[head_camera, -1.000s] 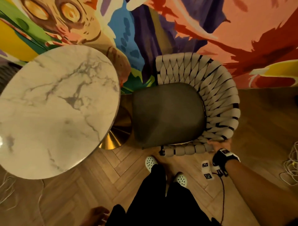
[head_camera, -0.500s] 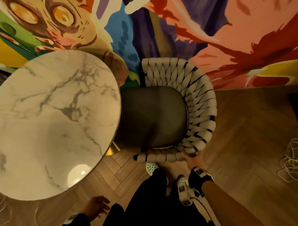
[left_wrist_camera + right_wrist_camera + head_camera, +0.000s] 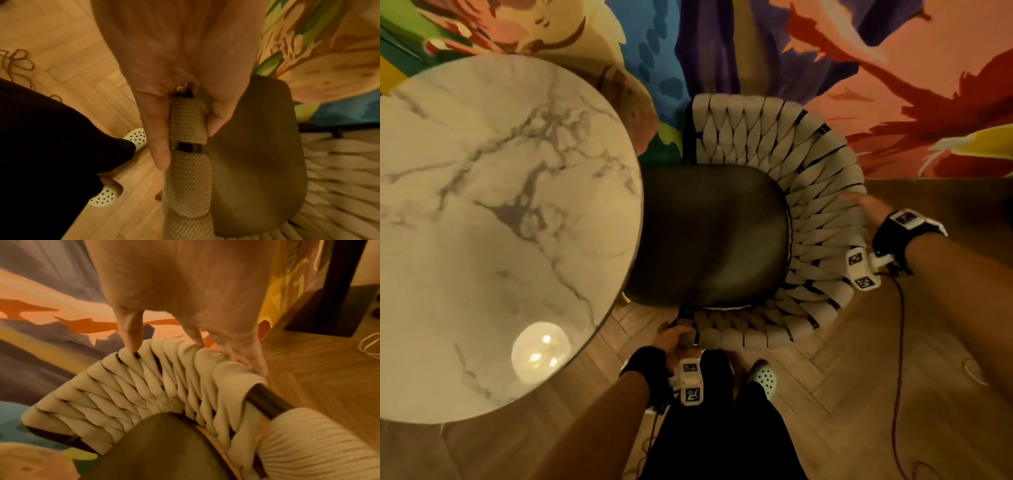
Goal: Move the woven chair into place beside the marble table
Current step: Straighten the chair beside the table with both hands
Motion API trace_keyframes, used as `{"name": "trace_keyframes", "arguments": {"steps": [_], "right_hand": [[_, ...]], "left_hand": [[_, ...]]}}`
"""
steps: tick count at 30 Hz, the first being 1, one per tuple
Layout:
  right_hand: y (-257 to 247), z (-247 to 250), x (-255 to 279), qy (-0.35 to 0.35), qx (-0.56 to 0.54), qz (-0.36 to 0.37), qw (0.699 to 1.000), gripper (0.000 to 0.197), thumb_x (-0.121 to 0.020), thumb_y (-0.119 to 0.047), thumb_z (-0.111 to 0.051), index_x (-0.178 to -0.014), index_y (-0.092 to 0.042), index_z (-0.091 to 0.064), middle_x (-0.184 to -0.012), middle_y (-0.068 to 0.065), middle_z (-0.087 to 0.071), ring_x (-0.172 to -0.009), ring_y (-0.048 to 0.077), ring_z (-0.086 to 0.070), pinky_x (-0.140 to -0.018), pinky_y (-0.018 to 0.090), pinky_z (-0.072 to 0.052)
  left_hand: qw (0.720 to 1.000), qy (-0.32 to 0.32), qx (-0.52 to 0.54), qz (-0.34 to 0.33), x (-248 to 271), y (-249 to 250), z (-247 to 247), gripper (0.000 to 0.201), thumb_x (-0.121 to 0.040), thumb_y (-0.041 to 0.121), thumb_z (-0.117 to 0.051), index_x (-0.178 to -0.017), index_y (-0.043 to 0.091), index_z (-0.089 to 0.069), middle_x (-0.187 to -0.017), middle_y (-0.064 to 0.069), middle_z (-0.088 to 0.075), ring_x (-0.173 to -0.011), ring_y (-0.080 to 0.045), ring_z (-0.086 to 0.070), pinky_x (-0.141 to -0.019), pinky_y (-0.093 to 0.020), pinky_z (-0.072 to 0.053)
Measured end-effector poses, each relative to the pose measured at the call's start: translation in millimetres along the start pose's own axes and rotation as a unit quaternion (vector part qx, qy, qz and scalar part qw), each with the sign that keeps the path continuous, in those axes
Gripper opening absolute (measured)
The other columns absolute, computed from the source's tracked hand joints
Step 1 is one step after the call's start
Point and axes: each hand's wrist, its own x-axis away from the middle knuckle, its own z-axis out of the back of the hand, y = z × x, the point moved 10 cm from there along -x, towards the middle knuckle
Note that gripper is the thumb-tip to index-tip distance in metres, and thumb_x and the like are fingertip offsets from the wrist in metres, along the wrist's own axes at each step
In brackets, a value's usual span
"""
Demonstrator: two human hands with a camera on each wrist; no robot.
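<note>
My left hand (image 3: 675,339) has its grip clamped on the near armrest end of the woven chair (image 3: 784,219), fingers (image 3: 158,142) and thumb curled round a padded wrap. My right hand (image 3: 868,209) sits on top of the far right curve of the backrest, fingers (image 3: 131,335) hooked over the weave, so that grip is closed on the rim too. The chair stands just right of the marble tabletop (image 3: 493,222), its dark seat cushion (image 3: 712,236) tucked partly under the round edge. To finish this well, I judge I should ease it in with both hands evenly, keeping the near armrest from knocking the marble, and square the seat to the table. My feet in perforated clogs (image 3: 765,377) stand close to the near side, so I mind them. The floor (image 3: 893,359) is herringbone wood; a bright painted mural (image 3: 825,68) covers the far wall, and loose cable lies on the right.
</note>
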Motion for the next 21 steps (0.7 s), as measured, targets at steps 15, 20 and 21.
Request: {"name": "trace_keyframes", "arguments": {"steps": [15, 20, 21], "right_hand": [[103.0, -70.3, 103.3, -0.035, -0.06, -0.009, 0.998, 0.054, -0.079, -0.025, -0.074, -0.129, -0.017, -0.054, -0.124, 0.01, -0.061, -0.109, 0.032, -0.059, -0.087, 0.051, -0.053], [165.1, -99.8, 108.4, 0.0, -0.067, -0.043, 0.997, 0.052, -0.084, -0.023, -0.069, -0.131, -0.01, -0.051, -0.125, 0.015, -0.06, -0.11, 0.038, -0.06, -0.084, 0.045, -0.051], [167.6, -99.7, 110.0, 0.005, -0.06, -0.05, 0.997, 0.053, -0.083, -0.023, -0.07, -0.131, -0.009, -0.051, -0.121, 0.014, -0.061, -0.11, 0.038, -0.06, -0.083, 0.044, -0.051]], "left_hand": [[0.987, 0.091, 0.131, -0.005, 20.0, -36.1, 65.2, 0.058, -0.089, 0.01, -0.06, -0.138, 0.027, -0.035, -0.124, -0.02, -0.053, -0.085, -0.032, -0.062, -0.064, -0.045, -0.058], [0.987, 0.07, 0.142, -0.03, 25.1, -33.7, 46.5, 0.085, -0.091, 0.006, -0.055, -0.15, 0.037, -0.003, -0.128, -0.021, -0.051, -0.094, -0.032, -0.058, -0.087, -0.052, -0.048], [0.986, 0.073, 0.147, -0.03, 25.9, -34.2, 47.9, 0.087, -0.09, 0.004, -0.054, -0.15, 0.037, -0.001, -0.134, -0.022, -0.05, -0.094, -0.032, -0.058, -0.087, -0.05, -0.047]]}}
